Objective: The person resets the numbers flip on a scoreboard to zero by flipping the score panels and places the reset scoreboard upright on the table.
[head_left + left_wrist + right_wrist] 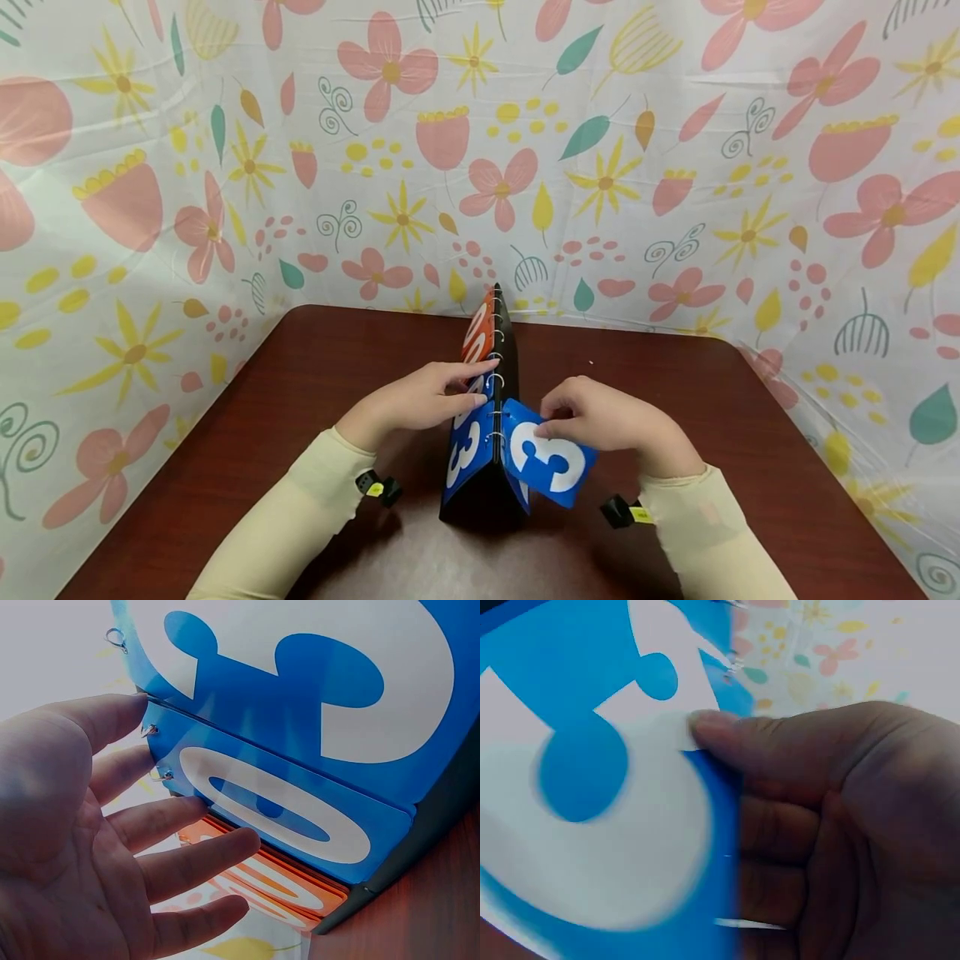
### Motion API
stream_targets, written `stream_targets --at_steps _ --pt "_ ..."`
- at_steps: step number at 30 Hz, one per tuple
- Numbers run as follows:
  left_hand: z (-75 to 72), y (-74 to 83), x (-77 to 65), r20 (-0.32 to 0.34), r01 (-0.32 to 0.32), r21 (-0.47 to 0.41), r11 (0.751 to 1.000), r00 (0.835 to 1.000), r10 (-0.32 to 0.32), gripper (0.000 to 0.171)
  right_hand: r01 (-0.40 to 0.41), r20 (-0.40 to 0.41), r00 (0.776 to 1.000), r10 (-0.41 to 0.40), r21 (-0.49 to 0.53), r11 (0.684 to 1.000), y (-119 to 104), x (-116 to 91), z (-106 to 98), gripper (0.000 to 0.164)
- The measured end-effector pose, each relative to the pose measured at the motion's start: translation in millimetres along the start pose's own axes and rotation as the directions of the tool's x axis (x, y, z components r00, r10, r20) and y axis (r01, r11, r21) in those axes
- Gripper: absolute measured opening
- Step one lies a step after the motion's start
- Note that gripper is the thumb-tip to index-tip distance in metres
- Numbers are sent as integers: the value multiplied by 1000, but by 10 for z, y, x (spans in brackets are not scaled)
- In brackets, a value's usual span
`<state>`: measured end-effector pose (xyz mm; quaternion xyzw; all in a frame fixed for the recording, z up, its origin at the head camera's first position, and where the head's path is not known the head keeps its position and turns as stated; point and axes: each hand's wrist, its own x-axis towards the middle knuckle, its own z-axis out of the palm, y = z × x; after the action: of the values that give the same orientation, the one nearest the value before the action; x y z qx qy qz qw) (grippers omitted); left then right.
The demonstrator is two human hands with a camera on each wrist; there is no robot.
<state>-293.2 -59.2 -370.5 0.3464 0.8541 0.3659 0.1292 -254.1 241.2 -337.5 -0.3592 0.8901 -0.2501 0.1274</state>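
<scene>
A tabletop flip scoreboard stands like a tent, end toward me, with cards on rings along its top ridge. My right hand pinches a blue card with a white 3, thumb across its face, and holds it swung out from the right side. Straight, spread fingers of my left hand reach the ridge from the left, thumb near the rings. In the left wrist view, these fingers overlap a blue 0 card, beside a larger blue 3 card. Orange cards hang toward the far end.
The scoreboard stands on a dark reddish-brown table. Behind and on both sides hangs a white flowered curtain. Small black devices with yellow tags are at both wrists.
</scene>
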Motion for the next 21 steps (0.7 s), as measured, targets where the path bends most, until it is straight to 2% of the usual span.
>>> stream_targets --at_steps 2,5,8,10,13,14,16,18,19,21 --pt "1 -7 4 0 0 7 1000 1000 0 57 5 -4 1000 -5 38 999 11 -65 -69 14" --pt "1 -13 5 2 -2 10 1000 1000 2 58 27 -6 1000 -26 122 992 35 -197 -188 32" --pt "3 -13 6 0 0 15 1000 1000 0 58 109 -46 994 -102 203 973 56 -329 -289 45" --pt "4 -11 5 -4 4 17 1000 1000 -3 57 205 -97 978 -185 273 940 63 -382 -335 48" --pt "6 -10 5 -7 3 19 1000 1000 -3 58 366 -189 930 -315 384 848 51 -380 -347 44" --pt "6 -8 4 -6 4 17 1000 1000 -4 59 402 -220 915 -338 416 816 35 -361 -333 44" --pt "5 -7 4 -5 5 15 1000 1000 -5 60 462 -302 883 -360 421 780 -23 -310 -274 57" --pt "5 -9 6 -2 4 10 1000 1000 -4 61 475 -380 865 -328 407 780 -117 -254 -184 74" --pt "5 -8 8 -1 1 6 1000 1000 -1 61 469 -414 858 -305 388 793 -174 -224 -132 80" --pt "4 -11 13 -1 -2 5 1000 1000 2 60 443 -486 833 -264 300 845 -301 -161 -26 88"
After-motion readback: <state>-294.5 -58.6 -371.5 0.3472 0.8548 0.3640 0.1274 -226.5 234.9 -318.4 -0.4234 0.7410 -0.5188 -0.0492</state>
